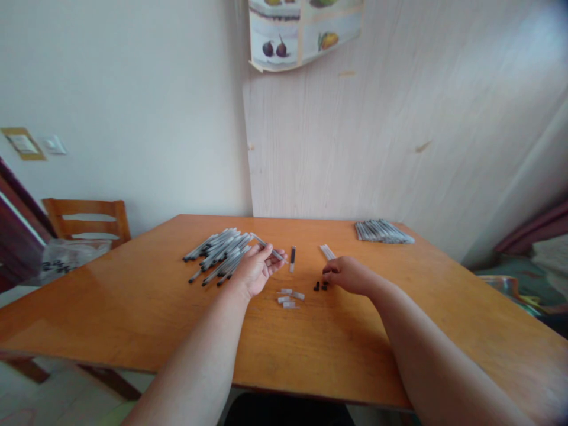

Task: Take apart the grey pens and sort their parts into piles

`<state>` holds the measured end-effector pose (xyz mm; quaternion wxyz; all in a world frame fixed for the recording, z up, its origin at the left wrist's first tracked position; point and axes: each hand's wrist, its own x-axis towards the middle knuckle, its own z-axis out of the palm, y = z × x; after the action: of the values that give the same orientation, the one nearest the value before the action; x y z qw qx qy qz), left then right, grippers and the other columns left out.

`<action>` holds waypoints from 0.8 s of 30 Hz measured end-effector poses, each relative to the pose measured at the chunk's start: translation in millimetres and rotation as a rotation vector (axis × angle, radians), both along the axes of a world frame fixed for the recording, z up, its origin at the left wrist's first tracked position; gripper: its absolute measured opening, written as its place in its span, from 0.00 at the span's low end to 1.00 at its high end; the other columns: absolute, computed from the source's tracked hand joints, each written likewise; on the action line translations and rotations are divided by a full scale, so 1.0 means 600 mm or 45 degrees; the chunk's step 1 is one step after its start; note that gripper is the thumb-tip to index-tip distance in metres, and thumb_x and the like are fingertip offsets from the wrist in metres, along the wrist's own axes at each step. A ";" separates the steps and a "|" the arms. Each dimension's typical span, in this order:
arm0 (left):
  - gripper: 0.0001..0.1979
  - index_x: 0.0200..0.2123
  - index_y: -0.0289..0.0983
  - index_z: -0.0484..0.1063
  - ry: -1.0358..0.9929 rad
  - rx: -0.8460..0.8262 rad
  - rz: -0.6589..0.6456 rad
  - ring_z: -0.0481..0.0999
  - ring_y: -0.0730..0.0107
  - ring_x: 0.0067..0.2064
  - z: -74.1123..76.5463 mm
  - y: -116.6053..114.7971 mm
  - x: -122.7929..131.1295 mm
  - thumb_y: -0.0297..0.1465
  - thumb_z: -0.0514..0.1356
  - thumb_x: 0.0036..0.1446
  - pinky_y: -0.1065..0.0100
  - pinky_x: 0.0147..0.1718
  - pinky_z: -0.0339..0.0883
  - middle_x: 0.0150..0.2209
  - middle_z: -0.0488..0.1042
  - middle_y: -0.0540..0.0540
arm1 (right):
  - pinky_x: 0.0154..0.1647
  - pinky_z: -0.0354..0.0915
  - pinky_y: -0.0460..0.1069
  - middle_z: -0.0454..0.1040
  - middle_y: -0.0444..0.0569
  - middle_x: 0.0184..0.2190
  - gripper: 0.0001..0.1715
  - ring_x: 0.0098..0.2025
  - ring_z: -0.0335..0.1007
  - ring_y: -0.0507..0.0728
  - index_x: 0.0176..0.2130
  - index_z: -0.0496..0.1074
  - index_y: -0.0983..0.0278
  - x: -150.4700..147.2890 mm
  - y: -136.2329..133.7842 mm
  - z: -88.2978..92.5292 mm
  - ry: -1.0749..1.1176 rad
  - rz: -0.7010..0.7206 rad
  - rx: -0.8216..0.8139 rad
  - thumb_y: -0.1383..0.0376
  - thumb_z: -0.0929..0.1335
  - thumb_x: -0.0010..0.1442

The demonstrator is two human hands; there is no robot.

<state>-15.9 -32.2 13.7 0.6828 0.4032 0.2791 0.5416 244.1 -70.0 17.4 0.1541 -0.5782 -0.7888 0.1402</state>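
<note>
My left hand (258, 267) is closed around a slim, clear pen barrel (276, 254), its tip pointing to the right. Just left of that hand lies a loose pile of pens (224, 248) with clear barrels and black ends. My right hand (348, 274) is low over the table with its fingers curled down at a few small black plugs (316, 286); whatever is between its fingertips is hidden. Between my hands are several small clear caps (289, 298) and one dark-and-white strip-like piece (292, 259). Beyond my right hand are a few white tubes (327, 252).
The wooden table (177, 313) reaches back to the wall. A neat bundle of pens (384, 231) lies at its back right. On the left stand a wooden chair (89, 208) and a clear plastic bag (73, 254) with black pieces inside.
</note>
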 end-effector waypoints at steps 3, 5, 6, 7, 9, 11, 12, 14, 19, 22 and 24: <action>0.05 0.33 0.36 0.64 -0.001 0.015 -0.006 0.80 0.64 0.37 -0.001 0.000 0.001 0.28 0.60 0.58 0.66 0.35 0.73 0.34 0.78 0.42 | 0.31 0.57 0.46 0.76 0.47 0.27 0.12 0.30 0.69 0.53 0.30 0.77 0.65 -0.009 -0.002 0.004 0.075 -0.016 0.131 0.65 0.64 0.57; 0.06 0.34 0.35 0.65 -0.005 0.024 -0.021 0.80 0.65 0.37 -0.002 -0.001 0.001 0.29 0.61 0.58 0.67 0.34 0.72 0.34 0.78 0.42 | 0.30 0.57 0.46 0.75 0.46 0.26 0.13 0.29 0.68 0.52 0.30 0.76 0.65 -0.021 -0.004 0.005 0.144 -0.044 0.206 0.64 0.63 0.58; 0.06 0.34 0.35 0.65 -0.006 0.025 -0.032 0.80 0.65 0.37 -0.002 -0.001 0.001 0.29 0.61 0.57 0.67 0.34 0.72 0.35 0.78 0.42 | 0.30 0.56 0.45 0.74 0.46 0.26 0.14 0.29 0.67 0.52 0.31 0.75 0.65 -0.027 -0.005 0.006 0.176 -0.052 0.233 0.63 0.62 0.59; 0.06 0.34 0.35 0.65 -0.006 0.025 -0.042 0.80 0.65 0.37 -0.002 0.000 0.001 0.29 0.61 0.57 0.67 0.34 0.72 0.35 0.78 0.42 | 0.30 0.56 0.45 0.74 0.46 0.26 0.14 0.29 0.67 0.52 0.31 0.75 0.65 -0.033 -0.006 0.005 0.201 -0.058 0.252 0.63 0.62 0.59; 0.06 0.35 0.35 0.66 -0.004 0.020 -0.053 0.80 0.65 0.36 -0.004 0.000 0.002 0.29 0.62 0.57 0.67 0.34 0.72 0.34 0.78 0.42 | 0.29 0.56 0.45 0.74 0.46 0.26 0.14 0.29 0.67 0.52 0.32 0.75 0.64 -0.042 -0.007 0.004 0.229 -0.067 0.268 0.62 0.62 0.59; 0.06 0.35 0.35 0.66 0.001 0.017 -0.048 0.80 0.65 0.37 -0.005 0.001 0.002 0.30 0.62 0.57 0.67 0.35 0.72 0.34 0.78 0.42 | 0.29 0.55 0.45 0.73 0.46 0.26 0.13 0.29 0.66 0.52 0.31 0.74 0.64 -0.044 -0.006 0.001 0.240 -0.079 0.261 0.62 0.62 0.58; 0.06 0.35 0.35 0.66 0.004 0.017 -0.044 0.80 0.65 0.37 -0.005 0.001 0.002 0.30 0.62 0.57 0.66 0.35 0.72 0.34 0.78 0.42 | 0.29 0.55 0.45 0.73 0.46 0.25 0.13 0.28 0.66 0.52 0.31 0.74 0.64 -0.043 -0.005 0.001 0.245 -0.091 0.257 0.62 0.62 0.58; 0.06 0.35 0.35 0.66 0.008 0.020 -0.040 0.80 0.65 0.37 -0.005 0.001 0.002 0.30 0.61 0.57 0.66 0.36 0.72 0.34 0.78 0.42 | 0.28 0.55 0.45 0.72 0.45 0.24 0.13 0.27 0.65 0.51 0.29 0.73 0.64 -0.042 -0.004 0.001 0.267 -0.120 0.267 0.62 0.62 0.58; 0.06 0.34 0.35 0.65 0.026 0.032 -0.058 0.79 0.65 0.36 0.001 -0.007 0.007 0.29 0.60 0.58 0.67 0.34 0.72 0.34 0.78 0.41 | 0.30 0.56 0.45 0.73 0.46 0.27 0.13 0.29 0.65 0.51 0.30 0.72 0.64 -0.060 -0.012 0.010 0.398 -0.133 0.366 0.61 0.62 0.59; 0.05 0.34 0.35 0.65 0.038 0.035 -0.072 0.79 0.65 0.36 0.007 -0.013 0.012 0.29 0.60 0.58 0.67 0.33 0.72 0.34 0.78 0.41 | 0.30 0.56 0.45 0.72 0.46 0.26 0.15 0.29 0.65 0.51 0.30 0.72 0.65 -0.088 -0.023 0.013 0.431 -0.067 0.380 0.60 0.62 0.60; 0.06 0.35 0.35 0.65 0.036 0.042 -0.087 0.79 0.65 0.36 0.009 -0.016 0.014 0.29 0.60 0.58 0.66 0.34 0.73 0.35 0.78 0.41 | 0.28 0.55 0.45 0.71 0.45 0.24 0.16 0.27 0.64 0.51 0.31 0.72 0.65 -0.105 -0.029 0.012 0.460 -0.027 0.364 0.58 0.62 0.61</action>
<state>-7.6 -42.1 19.4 0.6902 0.4314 0.2656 0.5167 181.2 -87.2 24.8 0.3748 -0.5241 -0.7541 0.1267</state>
